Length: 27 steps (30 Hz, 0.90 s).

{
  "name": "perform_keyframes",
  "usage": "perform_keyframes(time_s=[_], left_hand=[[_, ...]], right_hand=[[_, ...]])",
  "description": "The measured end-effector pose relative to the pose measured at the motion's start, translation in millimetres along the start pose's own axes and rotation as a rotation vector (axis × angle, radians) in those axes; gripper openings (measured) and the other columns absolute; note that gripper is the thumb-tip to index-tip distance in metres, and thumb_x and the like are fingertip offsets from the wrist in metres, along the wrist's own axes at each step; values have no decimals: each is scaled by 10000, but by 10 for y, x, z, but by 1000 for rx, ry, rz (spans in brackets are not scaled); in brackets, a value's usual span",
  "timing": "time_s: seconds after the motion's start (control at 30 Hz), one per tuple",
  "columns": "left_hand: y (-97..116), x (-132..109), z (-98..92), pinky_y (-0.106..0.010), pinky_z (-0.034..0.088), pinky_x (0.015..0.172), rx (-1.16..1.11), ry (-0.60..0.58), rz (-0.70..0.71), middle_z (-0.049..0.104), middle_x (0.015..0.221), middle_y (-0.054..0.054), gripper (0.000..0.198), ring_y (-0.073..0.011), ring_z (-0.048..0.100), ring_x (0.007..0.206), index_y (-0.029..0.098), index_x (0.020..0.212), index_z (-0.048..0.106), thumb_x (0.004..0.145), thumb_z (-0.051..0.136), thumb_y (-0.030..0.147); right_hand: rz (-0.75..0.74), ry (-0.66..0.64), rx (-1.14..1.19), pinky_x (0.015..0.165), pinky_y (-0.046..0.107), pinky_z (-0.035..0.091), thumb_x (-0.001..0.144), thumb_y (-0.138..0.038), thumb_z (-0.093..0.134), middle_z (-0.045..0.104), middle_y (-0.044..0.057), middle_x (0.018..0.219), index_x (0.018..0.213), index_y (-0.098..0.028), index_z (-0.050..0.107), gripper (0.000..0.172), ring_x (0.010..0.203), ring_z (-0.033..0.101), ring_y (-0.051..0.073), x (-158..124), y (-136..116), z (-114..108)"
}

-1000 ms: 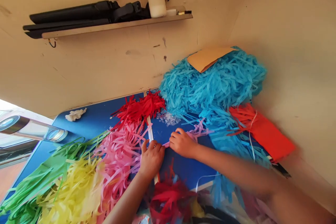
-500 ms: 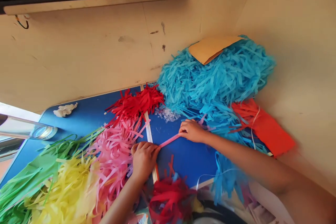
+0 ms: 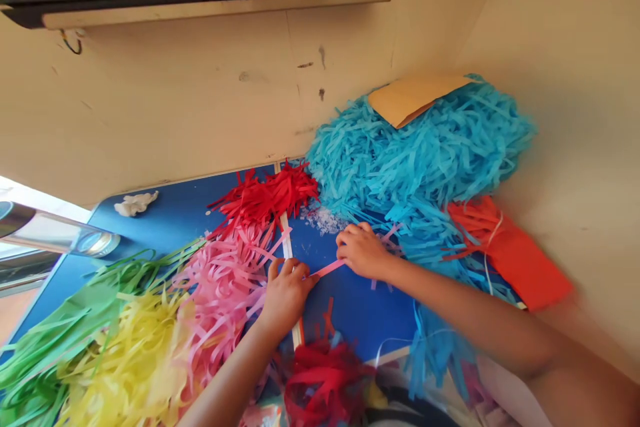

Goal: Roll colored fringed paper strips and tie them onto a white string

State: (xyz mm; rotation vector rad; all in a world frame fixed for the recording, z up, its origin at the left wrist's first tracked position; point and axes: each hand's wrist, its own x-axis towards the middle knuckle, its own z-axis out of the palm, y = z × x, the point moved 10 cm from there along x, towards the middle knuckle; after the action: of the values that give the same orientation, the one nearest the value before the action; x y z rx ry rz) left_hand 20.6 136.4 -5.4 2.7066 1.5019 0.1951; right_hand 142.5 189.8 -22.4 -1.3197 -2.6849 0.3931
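My left hand [image 3: 286, 293] and my right hand [image 3: 361, 252] each pinch one end of a pink paper strip [image 3: 327, 269], stretched between them over the blue table [image 3: 165, 217]. The left hand rests by the pile of pink strips [image 3: 225, 287] and a white seam in the table. The right hand lies at the foot of the big heap of light blue strips [image 3: 420, 150], with a few loose pink strips beside it.
Red strips [image 3: 265, 197] lie behind the pink pile, green [image 3: 60, 340] and yellow [image 3: 125, 360] strips at the left, dark red ones [image 3: 325, 380] near me. An orange bundle [image 3: 505, 250], a brown card [image 3: 415, 97], a crumpled white wad [image 3: 134, 203] and a wall shelf [image 3: 210, 7] are around.
My right hand first drew the pink strip out to the right, away from the left hand, then came back a little closer. The view shifted slightly.
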Motion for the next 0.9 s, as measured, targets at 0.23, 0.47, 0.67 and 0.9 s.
perform_keyframes(time_s=[0.23, 0.47, 0.67, 0.9], left_hand=[[114, 28, -19, -506, 331, 957, 37, 41, 66, 720, 965, -51, 231, -281, 563, 1037, 253, 1013, 707, 908, 526, 155], [139, 93, -75, -480, 326, 971, 52, 129, 60, 722, 875, -46, 164, -247, 577, 981, 228, 894, 700, 928, 541, 217], [132, 73, -56, -481, 324, 968, 63, 184, 16, 700, 805, -36, 221, -231, 591, 910, 224, 807, 684, 923, 518, 136], [83, -47, 31, -486, 338, 943, 12, 155, 13, 747, 977, -27, 269, -237, 620, 937, 264, 1048, 701, 917, 519, 114]], right_hand=[[-477, 117, -311, 1045, 496, 234, 959, -133, 488, 691, 56, 821, 785, -175, 706, 282, 916, 510, 213, -55, -622, 133], [-413, 154, -310, 976, 463, 318, 916, -190, 552, 661, 54, 777, 778, -150, 673, 188, 856, 527, 208, 72, -596, 78], [-324, 209, -292, 971, 480, 303, 955, -243, 537, 675, 79, 975, 947, -159, 658, 147, 985, 511, 240, 8, -649, 30], [-285, 180, -265, 910, 429, 317, 995, -137, 450, 676, 69, 898, 889, -157, 666, 241, 918, 505, 221, -126, -454, 125]])
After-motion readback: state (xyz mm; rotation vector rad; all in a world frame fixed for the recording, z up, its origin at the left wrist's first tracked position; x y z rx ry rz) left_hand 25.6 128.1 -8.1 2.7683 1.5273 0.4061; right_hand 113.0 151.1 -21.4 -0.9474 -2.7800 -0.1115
